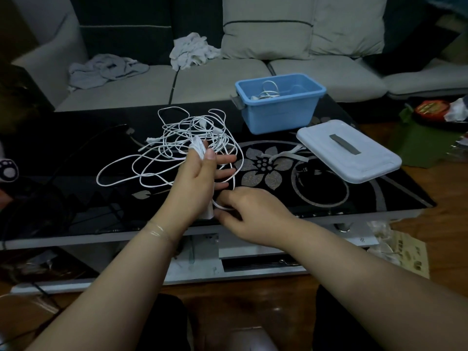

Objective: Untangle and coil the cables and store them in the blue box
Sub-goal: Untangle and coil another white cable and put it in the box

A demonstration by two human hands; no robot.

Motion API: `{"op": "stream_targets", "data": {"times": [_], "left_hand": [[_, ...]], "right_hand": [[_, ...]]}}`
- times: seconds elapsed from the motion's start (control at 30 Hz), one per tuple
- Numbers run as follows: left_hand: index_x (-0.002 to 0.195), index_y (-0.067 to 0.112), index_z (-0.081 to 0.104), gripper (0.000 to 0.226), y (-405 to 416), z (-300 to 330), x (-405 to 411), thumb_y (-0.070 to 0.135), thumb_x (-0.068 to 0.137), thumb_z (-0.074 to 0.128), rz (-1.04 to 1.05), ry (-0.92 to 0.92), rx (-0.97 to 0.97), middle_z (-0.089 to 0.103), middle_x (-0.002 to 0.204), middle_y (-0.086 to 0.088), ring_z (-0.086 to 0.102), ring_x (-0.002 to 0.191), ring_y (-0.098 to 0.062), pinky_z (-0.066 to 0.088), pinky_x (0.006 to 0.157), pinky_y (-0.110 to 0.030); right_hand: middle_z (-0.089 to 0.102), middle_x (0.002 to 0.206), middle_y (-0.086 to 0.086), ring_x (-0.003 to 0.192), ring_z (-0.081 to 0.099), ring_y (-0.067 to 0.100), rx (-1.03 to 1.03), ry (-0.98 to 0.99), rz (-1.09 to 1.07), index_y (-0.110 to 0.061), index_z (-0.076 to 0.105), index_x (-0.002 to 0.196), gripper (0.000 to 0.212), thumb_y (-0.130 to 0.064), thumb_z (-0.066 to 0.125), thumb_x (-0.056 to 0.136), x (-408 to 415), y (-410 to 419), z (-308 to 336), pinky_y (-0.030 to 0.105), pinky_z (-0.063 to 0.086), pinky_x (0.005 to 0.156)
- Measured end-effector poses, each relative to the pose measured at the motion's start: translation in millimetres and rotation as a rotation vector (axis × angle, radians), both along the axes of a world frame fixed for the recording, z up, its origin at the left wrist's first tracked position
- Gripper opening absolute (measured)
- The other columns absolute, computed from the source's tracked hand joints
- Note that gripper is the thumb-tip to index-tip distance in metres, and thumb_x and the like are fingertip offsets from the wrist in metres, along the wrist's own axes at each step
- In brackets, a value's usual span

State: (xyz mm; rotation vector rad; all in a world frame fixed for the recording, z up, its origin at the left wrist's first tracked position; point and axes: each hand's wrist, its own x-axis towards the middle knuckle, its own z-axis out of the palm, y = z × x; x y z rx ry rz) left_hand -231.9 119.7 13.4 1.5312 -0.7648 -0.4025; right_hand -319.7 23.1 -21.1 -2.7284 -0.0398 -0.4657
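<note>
Both my forearms are bare to the edge of view, no sleeves showing. A thin clear band [158,230] circles my left wrist, at about 8 o'clock from my left hand [200,178]. My right hand [249,214] and its wrist wear nothing. My thumbnail is short and unpainted.

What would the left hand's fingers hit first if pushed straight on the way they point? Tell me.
Probably nothing close: the left hand's fingers point right, over the table's flower pattern, toward the white lid. Depth is unclear.
</note>
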Motion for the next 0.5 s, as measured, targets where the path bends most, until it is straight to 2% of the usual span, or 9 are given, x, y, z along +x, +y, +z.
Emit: {"op": "stream_targets", "data": {"times": [0.1,0.13,0.2,0.27,0.33,0.37,0.43,0.5], "left_hand": [[0.096,0.027,0.039,0.015,2,-11,10,0.038,0.102,0.031,0.019,-0.134,0.139,0.067,0.11,0.003,0.068,0.096,-0.015,0.055,0.08,-0.038],[0.094,0.025,0.041,0.024,3,-13,13,0.046,0.099,0.031,0.017,-0.234,0.239,0.068,0.107,0.004,0.067,0.094,-0.017,0.053,0.081,-0.042],[0.086,0.02,0.043,0.043,5,-13,12,0.058,0.094,0.026,-0.005,-0.431,0.482,0.065,0.093,0.0,0.063,0.087,-0.021,0.048,0.078,-0.039],[0.083,0.019,0.046,0.061,7,-10,9,0.073,0.081,0.016,-0.043,-0.525,0.648,0.062,0.08,-0.002,0.061,0.077,-0.022,0.045,0.071,-0.037],[0.085,0.017,0.05,0.074,9,-3,6,0.081,0.07,0.016,-0.159,-0.442,0.691,0.065,0.071,-0.003,0.064,0.061,-0.018,0.047,0.061,-0.032],[0.085,0.017,0.052,0.073,9,-1,5,0.081,0.07,0.02,-0.236,-0.378,0.685,0.064,0.066,-0.001,0.062,0.052,-0.015,0.046,0.055,-0.028],[0.085,0.012,0.054,0.069,10,-1,7,0.079,0.079,0.036,-0.374,-0.295,0.659,0.053,0.058,-0.001,0.052,0.046,-0.014,0.043,0.049,-0.024],[0.09,0.003,0.054,0.061,10,-1,10,0.064,0.082,0.057,-0.433,-0.235,0.642,0.045,0.058,-0.002,0.048,0.045,-0.014,0.041,0.046,-0.024]], "right_hand": [[0.063,0.083,0.006,0.081,0.057,0.028,-0.037,-0.039,0.032,-0.015,0.059,0.092,0.015,-0.029,0.055,0.091,-2,-3,5,0.028,0.027,0.063],[0.064,0.088,0.007,0.084,0.057,0.028,-0.044,-0.055,0.023,-0.014,0.059,0.095,0.015,-0.027,0.054,0.091,-2,-3,6,0.029,0.028,0.063],[0.064,0.097,0.008,0.091,0.057,0.029,-0.085,-0.096,-0.009,-0.011,0.06,0.101,0.02,-0.026,0.055,0.09,-3,-4,8,0.03,0.031,0.066],[0.064,0.102,0.008,0.098,0.055,0.027,-0.109,-0.096,-0.036,-0.01,0.063,0.107,0.027,-0.028,0.056,0.088,-3,-5,7,0.028,0.031,0.069],[0.06,0.096,0.004,0.098,0.053,0.022,-0.069,-0.058,-0.105,-0.013,0.064,0.103,0.028,-0.034,0.056,0.087,-1,-11,7,0.026,0.03,0.069],[0.055,0.089,0.001,0.095,0.052,0.021,-0.044,-0.037,-0.133,-0.013,0.062,0.094,0.028,-0.039,0.054,0.086,-1,-14,8,0.027,0.031,0.068],[0.047,0.08,-0.002,0.086,0.051,0.022,-0.027,-0.047,-0.109,-0.017,0.053,0.078,0.028,-0.044,0.045,0.082,-1,-23,8,0.029,0.031,0.065],[0.047,0.082,-0.003,0.08,0.048,0.02,-0.004,-0.022,-0.076,-0.017,0.051,0.08,0.024,-0.041,0.045,0.083,-2,-27,11,0.029,0.028,0.064]]}}
